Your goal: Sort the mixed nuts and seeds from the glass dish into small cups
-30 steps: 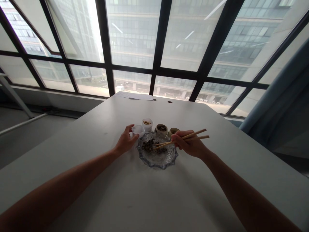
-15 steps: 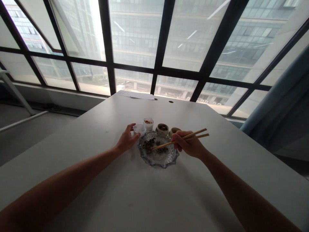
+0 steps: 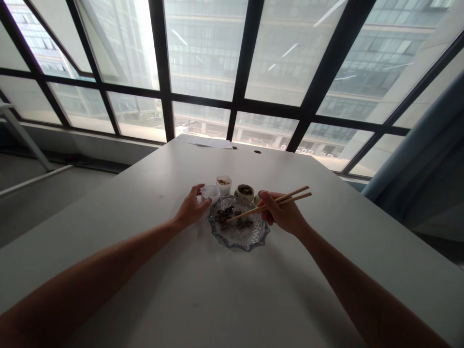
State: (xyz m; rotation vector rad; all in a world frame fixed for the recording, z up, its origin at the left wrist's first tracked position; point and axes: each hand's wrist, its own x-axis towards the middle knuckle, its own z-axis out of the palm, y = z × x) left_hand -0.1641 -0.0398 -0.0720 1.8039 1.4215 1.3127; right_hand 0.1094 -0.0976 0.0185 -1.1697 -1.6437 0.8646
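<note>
Wooden chopsticks (image 3: 286, 199) are held in my right hand (image 3: 281, 212), and their tips reach down among small dark dried pieces (image 3: 226, 215) in a glass dish (image 3: 250, 239) with a scalloped rim. I cannot make out anything pinched between the tips. My left hand (image 3: 192, 205) has its thumb and fingers around a small white cup (image 3: 210, 192) at the dish's left edge. Behind the dish stand a white cup with brownish pieces (image 3: 224, 186) and a round pot (image 3: 244, 192) with dark contents. My right hand partly hides another pot (image 3: 258, 197).
The white table (image 3: 203, 290) runs forward to a large framed window. Sheets of paper (image 3: 206, 142) lie at its far edge, near a round hole (image 3: 257, 152). A blue curtain (image 3: 416, 145) hangs on the right, and a pale metal frame (image 3: 27, 140) stands on the left.
The chopsticks have shifted slightly within the dish, and their tips now look closer together. My right hand has risen a little at the fingers. My left hand keeps its hold on the cup.
</note>
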